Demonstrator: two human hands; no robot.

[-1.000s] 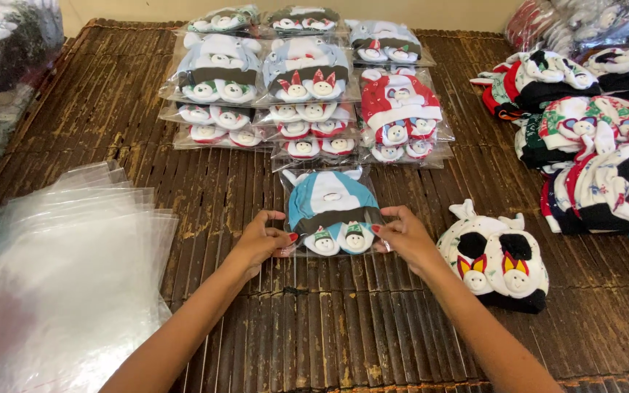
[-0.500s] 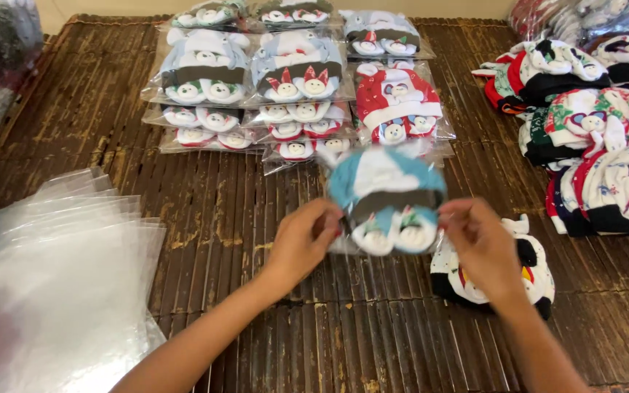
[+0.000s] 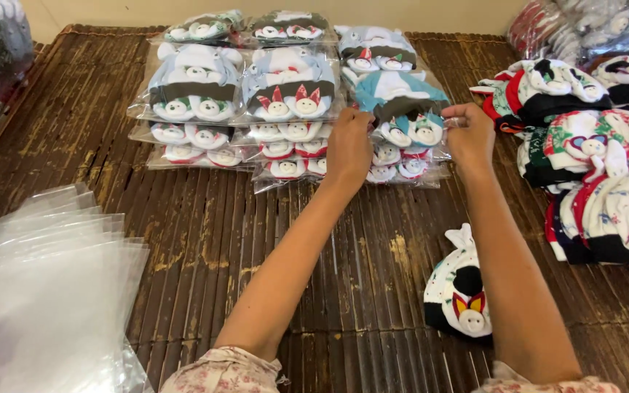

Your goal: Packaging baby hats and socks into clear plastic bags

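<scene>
Both hands reach to the upper middle of the frame, over a brown slatted bamboo mat (image 3: 205,240) that carries everything. The left hand (image 3: 349,145) and the right hand (image 3: 469,135) each have their fingers closed on one side edge of a clear bagged set of blue and white baby clothes (image 3: 400,105), the left hand pinching its left edge and the right hand its right edge. The bag sits at the top of the right-hand stack of bagged sets (image 3: 402,164), touching or just above the pack below; which of the two cannot be told.

Just to the left stand two more stacks of bagged sets (image 3: 245,102), each pack showing small round animal-face booties. Behind them, along the top edge, lie a few further packs (image 3: 249,28).

At the lower left of the frame lies a fanned pile of empty clear plastic bags (image 3: 45,291). At lower middle right, beside the right forearm, lies one unbagged white and black set (image 3: 460,291). Along the right edge, a heap of unbagged sets (image 3: 598,153) in red, white, green and black is piled up.
</scene>
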